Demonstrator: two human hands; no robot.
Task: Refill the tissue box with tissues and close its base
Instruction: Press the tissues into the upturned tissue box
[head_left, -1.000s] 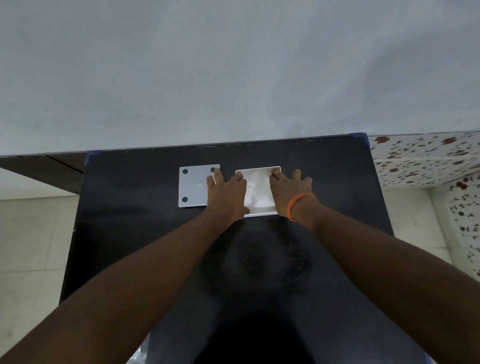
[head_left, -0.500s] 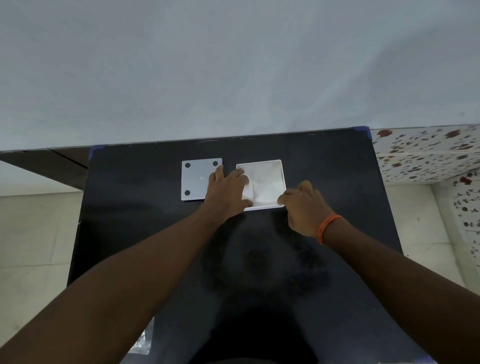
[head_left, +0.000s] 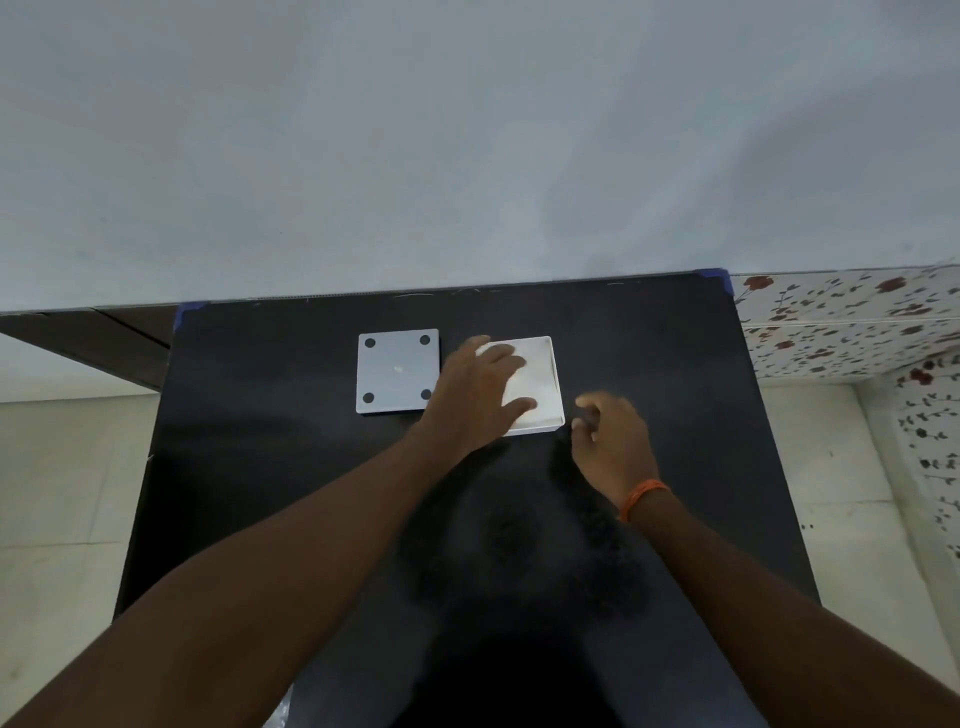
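A white square tissue box (head_left: 545, 382) lies upside down on the black table (head_left: 649, 364), its open underside showing white tissues (head_left: 535, 374). My left hand (head_left: 475, 395) rests flat on the tissues, fingers spread, pressing on the box's left half. The grey square base panel (head_left: 397, 376), with a dark round foot at each corner, lies flat just left of the box. My right hand (head_left: 610, 441), with an orange band at the wrist, hovers off the box's near right corner, fingers loosely curled and holding nothing.
The table stands against a pale wall (head_left: 467, 156). A clear plastic wrapper (head_left: 280, 714) pokes out at the table's near left edge. Tiled floor (head_left: 67, 493) lies left and right, and floral tiles (head_left: 852, 322) at the right.
My right hand has come off the box and drawn back toward me and to the right. My left hand has slid further onto the tissues.
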